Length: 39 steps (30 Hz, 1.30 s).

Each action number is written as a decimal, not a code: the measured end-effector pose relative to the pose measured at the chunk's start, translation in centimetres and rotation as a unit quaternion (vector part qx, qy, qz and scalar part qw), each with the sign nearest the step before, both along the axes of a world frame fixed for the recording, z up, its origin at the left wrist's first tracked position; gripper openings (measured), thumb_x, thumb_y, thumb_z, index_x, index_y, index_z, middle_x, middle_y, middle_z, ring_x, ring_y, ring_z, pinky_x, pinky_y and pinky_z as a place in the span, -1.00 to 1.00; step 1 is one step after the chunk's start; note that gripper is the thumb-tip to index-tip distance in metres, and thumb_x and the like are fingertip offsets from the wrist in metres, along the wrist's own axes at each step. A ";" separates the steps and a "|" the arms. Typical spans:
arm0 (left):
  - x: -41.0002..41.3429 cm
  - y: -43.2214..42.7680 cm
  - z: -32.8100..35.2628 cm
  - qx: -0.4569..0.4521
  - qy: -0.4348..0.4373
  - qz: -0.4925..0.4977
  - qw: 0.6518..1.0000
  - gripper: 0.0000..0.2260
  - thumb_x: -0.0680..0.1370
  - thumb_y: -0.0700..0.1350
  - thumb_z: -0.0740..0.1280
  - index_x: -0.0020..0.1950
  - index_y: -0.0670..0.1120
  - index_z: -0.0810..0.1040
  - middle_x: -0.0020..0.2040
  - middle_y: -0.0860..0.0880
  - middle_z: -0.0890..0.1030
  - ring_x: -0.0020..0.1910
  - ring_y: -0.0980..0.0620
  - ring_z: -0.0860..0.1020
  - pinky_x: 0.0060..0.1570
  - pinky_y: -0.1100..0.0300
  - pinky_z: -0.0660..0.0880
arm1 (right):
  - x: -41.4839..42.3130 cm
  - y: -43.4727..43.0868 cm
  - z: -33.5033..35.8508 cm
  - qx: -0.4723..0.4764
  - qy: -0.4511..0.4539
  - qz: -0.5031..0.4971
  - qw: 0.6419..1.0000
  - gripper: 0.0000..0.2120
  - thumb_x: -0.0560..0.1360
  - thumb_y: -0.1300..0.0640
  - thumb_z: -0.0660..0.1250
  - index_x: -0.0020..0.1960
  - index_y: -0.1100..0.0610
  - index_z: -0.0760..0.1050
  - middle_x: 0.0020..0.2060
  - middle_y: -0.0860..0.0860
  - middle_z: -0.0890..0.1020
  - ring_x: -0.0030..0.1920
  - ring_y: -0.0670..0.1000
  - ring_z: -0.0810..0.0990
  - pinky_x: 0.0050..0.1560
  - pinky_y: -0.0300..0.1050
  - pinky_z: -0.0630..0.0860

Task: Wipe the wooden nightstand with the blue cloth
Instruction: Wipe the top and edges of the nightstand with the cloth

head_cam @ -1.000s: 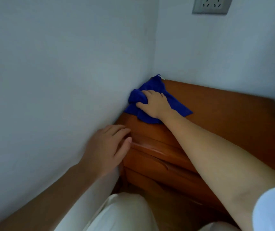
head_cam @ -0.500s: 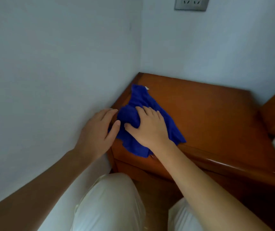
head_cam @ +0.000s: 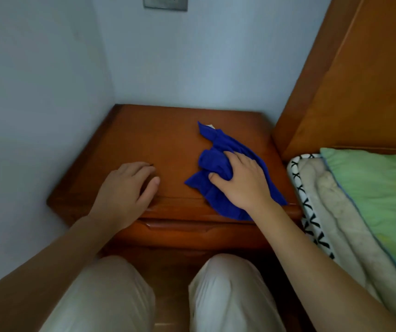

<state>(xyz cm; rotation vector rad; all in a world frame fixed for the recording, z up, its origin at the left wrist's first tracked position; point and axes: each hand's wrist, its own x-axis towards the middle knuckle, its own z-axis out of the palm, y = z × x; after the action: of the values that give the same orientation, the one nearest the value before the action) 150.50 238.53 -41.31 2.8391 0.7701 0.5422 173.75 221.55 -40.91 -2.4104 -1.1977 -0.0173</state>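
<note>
The wooden nightstand stands in a corner between two white walls, its top a glossy reddish brown. A bunched blue cloth lies on the right half of the top, reaching over the front edge. My right hand presses down on the cloth, fingers curled into its folds. My left hand rests flat on the front left part of the top, fingers slightly apart, holding nothing.
A wooden headboard rises right of the nightstand. A bed with a green cover and a black-and-white patterned edge lies at the right. A wall socket sits above. My knees are against the drawer front.
My right hand has dragged the cloth from the back left corner along the wall to the right front of the top. My left hand has moved from the wall onto the top.
</note>
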 end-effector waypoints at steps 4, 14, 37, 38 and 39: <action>1.0 -0.2 0.1 0.015 0.029 0.003 0.999 -0.45 0.64 0.25 -0.05 0.36 0.00 0.54 0.34 -0.06 0.55 0.34 -0.09 0.46 0.25 -0.11 0.42 | 1.6 -2.2 -0.1 0.009 0.001 -0.044 0.999 -0.34 0.46 -0.42 0.20 0.43 -0.07 0.40 0.40 -0.07 0.51 0.42 0.06 0.44 0.50 0.12 0.27; 0.8 -0.3 -1.1 -0.013 -0.060 -0.002 0.998 -0.55 0.65 0.15 0.08 0.32 -0.04 0.60 0.31 -0.06 0.58 0.32 -0.11 0.47 0.28 -0.16 0.39 | 2.7 -2.5 -1.3 0.024 -0.026 -0.084 0.996 -0.30 0.42 -0.44 0.20 0.42 -0.06 0.42 0.37 -0.07 0.53 0.40 0.08 0.46 0.46 0.18 0.32; -1.3 -11.3 21.0 -0.211 0.142 -0.095 0.962 -0.44 0.62 0.25 0.02 0.55 0.03 0.33 0.53 -0.02 0.38 0.48 -0.02 0.36 0.41 0.06 0.30 | -4.4 -11.0 18.2 0.043 0.385 -0.135 0.912 -0.80 0.50 0.23 0.39 0.03 -0.03 0.53 -0.16 -0.15 0.64 -0.11 -0.14 0.62 -0.14 -0.31 0.42; -0.8 -12.1 23.8 -0.215 0.121 -0.112 0.963 -0.47 0.63 0.22 0.05 0.53 0.02 0.35 0.51 -0.02 0.39 0.46 -0.01 0.38 0.41 0.11 0.30 | -4.9 -12.0 21.3 0.071 0.404 -0.140 0.901 -0.81 0.48 0.23 0.42 -0.01 -0.03 0.54 -0.19 -0.13 0.64 -0.14 -0.16 0.62 -0.14 -0.30 0.43; -0.4 -12.8 26.7 -0.223 0.099 -0.128 0.961 -0.49 0.63 0.19 0.08 0.52 0.00 0.37 0.50 -0.02 0.41 0.45 0.01 0.39 0.41 0.15 0.28 | -5.1 -12.9 24.4 0.096 0.419 -0.140 0.892 -0.82 0.46 0.21 0.45 -0.03 -0.03 0.56 -0.23 -0.13 0.65 -0.18 -0.16 0.62 -0.14 -0.28 0.45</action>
<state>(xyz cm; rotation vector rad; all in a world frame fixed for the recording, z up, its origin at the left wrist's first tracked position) 150.14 225.69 -14.63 2.5301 0.4651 0.0365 168.61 208.65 -16.52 -2.0160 -0.4201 0.7050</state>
